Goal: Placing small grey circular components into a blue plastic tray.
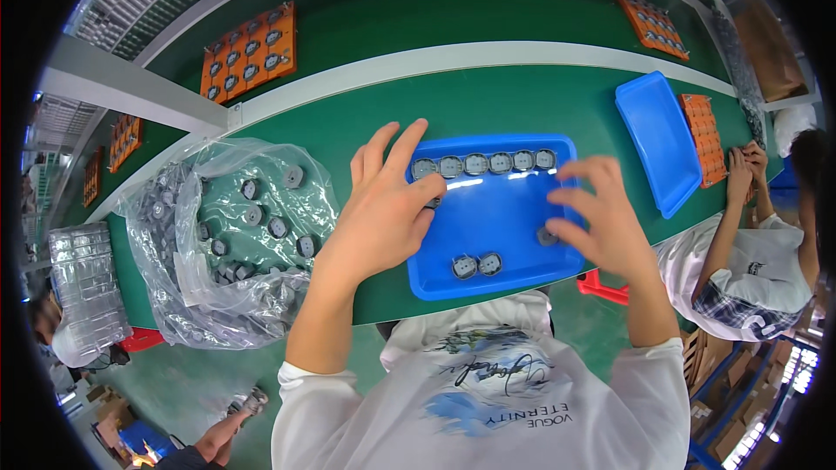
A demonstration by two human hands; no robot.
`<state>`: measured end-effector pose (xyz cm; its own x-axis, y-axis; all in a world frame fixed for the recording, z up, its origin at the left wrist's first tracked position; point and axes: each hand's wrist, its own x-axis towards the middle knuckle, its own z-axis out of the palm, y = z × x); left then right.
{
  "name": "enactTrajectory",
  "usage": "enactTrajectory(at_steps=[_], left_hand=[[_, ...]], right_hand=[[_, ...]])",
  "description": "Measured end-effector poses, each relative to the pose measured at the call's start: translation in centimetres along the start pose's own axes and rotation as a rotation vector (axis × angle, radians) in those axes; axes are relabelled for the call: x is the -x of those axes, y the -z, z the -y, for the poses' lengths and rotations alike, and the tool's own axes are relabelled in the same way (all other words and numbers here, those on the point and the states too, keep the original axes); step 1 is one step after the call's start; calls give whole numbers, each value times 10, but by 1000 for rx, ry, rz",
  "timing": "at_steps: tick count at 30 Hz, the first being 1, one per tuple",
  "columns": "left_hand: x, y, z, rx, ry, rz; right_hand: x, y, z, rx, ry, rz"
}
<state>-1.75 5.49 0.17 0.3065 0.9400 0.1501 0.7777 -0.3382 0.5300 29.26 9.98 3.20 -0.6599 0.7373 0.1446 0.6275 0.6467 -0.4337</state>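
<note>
A blue tray (488, 218) lies before me on the green bench. Along its far wall runs a row of grey round plastic parts (475, 164), and two more grey parts (477, 265) sit near its front wall. My left hand (387, 209) is over the tray's left side, index finger and thumb closed around a small grey round part (434, 203), mostly hidden by the fingers. At the right side, my right hand (605, 218) is slightly blurred with fingers spread; another grey part (547, 236) lies in the tray by its thumb tip.
To the left, a clear plastic bag (244, 244) holds several grey parts, beside stacked clear trays (87, 278). Orange trays (251, 52) of parts rest on the raised rear section. At right are an empty blue tray (659, 144), an orange tray (704, 139) and a co-worker's hands (747, 165).
</note>
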Motion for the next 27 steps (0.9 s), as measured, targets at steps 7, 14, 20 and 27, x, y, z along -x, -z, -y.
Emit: enactTrajectory(at_steps=[7, 14, 20, 27], left_hand=[[-1, -2, 1, -3, 12, -10], [-3, -3, -2, -24, 16, -17], [0, -3, 1, -20, 23, -17], [-1, -2, 2, 10, 42, -17]], right_hand=[[14, -16, 5, 60, 72, 173], [-9, -37, 26, -104, 175, 38], [-23, -58, 23, -148, 225, 44], [-24, -65, 18, -147, 255, -50]])
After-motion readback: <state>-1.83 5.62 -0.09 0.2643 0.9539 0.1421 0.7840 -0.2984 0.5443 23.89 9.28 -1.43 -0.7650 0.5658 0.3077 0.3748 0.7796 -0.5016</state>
